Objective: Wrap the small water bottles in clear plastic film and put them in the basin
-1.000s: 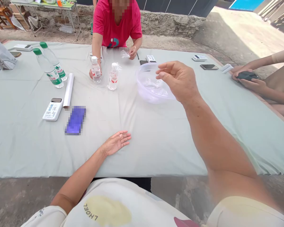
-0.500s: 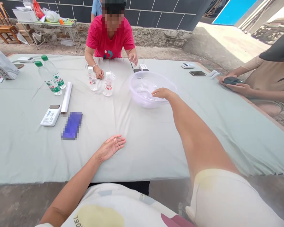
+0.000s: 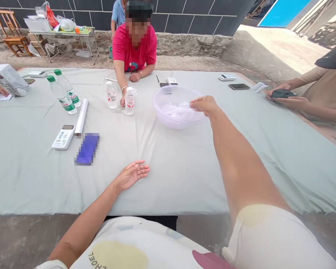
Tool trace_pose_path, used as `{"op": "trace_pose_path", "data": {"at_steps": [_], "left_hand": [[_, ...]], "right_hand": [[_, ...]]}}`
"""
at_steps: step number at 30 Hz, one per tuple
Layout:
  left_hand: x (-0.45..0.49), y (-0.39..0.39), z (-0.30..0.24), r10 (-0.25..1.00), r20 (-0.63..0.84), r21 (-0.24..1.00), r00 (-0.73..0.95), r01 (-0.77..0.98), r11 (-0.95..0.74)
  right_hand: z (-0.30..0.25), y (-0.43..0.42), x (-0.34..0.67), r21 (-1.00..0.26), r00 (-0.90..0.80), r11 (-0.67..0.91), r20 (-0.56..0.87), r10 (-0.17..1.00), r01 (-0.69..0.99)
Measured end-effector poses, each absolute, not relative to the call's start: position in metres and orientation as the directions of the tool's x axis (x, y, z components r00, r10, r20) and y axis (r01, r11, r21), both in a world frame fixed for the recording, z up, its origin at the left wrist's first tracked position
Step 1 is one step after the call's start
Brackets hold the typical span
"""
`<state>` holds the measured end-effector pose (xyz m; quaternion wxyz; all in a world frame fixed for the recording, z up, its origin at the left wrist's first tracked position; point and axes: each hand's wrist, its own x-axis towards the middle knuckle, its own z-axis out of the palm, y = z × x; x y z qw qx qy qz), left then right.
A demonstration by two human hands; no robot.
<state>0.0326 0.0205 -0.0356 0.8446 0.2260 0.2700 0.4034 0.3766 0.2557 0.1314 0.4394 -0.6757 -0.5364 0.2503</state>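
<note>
A pale green cloth (image 3: 39, 179) covered the long table. Behind it ran a low rough stone ledge (image 3: 190, 43) under a dark tiled wall (image 3: 184, 15). A wooden chair (image 3: 12, 31) stood far left. Sunlight bleached the concrete ground (image 3: 268, 48).

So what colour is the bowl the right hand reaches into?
Clear, faintly purple-tinted bowl, seen in the head view.

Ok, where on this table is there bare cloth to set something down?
Bare cloth lies between the left hand and the clear bowl, and right of the right hand toward the table edge. Crowded: the far left, around green-capped bottles, white roll and small bottles.
</note>
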Motion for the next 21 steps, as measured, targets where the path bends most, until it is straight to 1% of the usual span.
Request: {"op": "trace_pose_path", "data": {"at_steps": [1,2,4,5,6,7,9,11,13,15,17,19,21], "left_hand": [[0.032,0.021,-0.036,0.804,-0.273,0.598,0.528,-0.561,0.572],[0.032,0.021,-0.037,0.804,-0.272,0.597,0.528,-0.562,0.572],[0.032,0.021,-0.039,0.804,-0.273,0.596,0.528,-0.563,0.572],[0.032,0.021,-0.039,0.804,-0.276,0.596,0.528,-0.562,0.573],[0.031,0.021,-0.039,0.803,-0.281,0.598,0.526,-0.558,0.575],[0.031,0.022,-0.038,0.803,-0.288,0.605,0.521,-0.551,0.575],[0.032,0.022,-0.033,0.802,-0.31,0.635,0.51,-0.517,0.574],[0.034,0.021,-0.025,0.796,-0.335,0.667,0.504,-0.47,0.578],[0.039,0.021,-0.017,0.787,-0.35,0.669,0.508,-0.453,0.59],[0.047,0.022,-0.009,0.776,-0.357,0.624,0.52,-0.486,0.612],[0.056,0.026,-0.005,0.767,-0.362,0.548,0.53,-0.545,0.635],[0.062,0.032,-0.004,0.759,-0.37,0.467,0.535,-0.599,0.65],[0.064,0.038,-0.004,0.773,-0.387,0.415,0.502,-0.654,0.632]], "right_hand": [[0.139,0.253,0.379,-0.888,0.326,-0.035,0.131,0.936,0.458],[0.146,0.249,0.38,-0.916,0.345,0.0,0.152,0.926,0.402],[0.155,0.24,0.382,-0.942,0.352,0.134,0.243,0.904,0.307],[0.157,0.235,0.381,-0.939,0.347,0.188,0.286,0.893,0.289],[0.157,0.228,0.38,-0.932,0.337,0.206,0.305,0.891,0.299],[0.155,0.22,0.377,-0.923,0.332,0.189,0.304,0.893,0.335],[0.148,0.2,0.366,-0.91,0.359,0.12,0.274,0.892,0.396],[0.137,0.172,0.347,-0.928,0.383,0.141,0.276,0.881,0.344],[0.12,0.136,0.321,-0.952,0.341,0.219,0.283,0.896,0.214],[0.099,0.097,0.291,-0.966,0.289,0.246,0.26,0.922,0.083],[0.074,0.058,0.262,-0.973,0.233,0.226,0.208,0.95,-0.053],[0.048,0.024,0.238,-0.972,0.165,0.156,0.127,0.978,-0.175],[0.025,-0.004,0.222,-0.964,0.114,0.063,0.034,0.993,-0.259]]}}
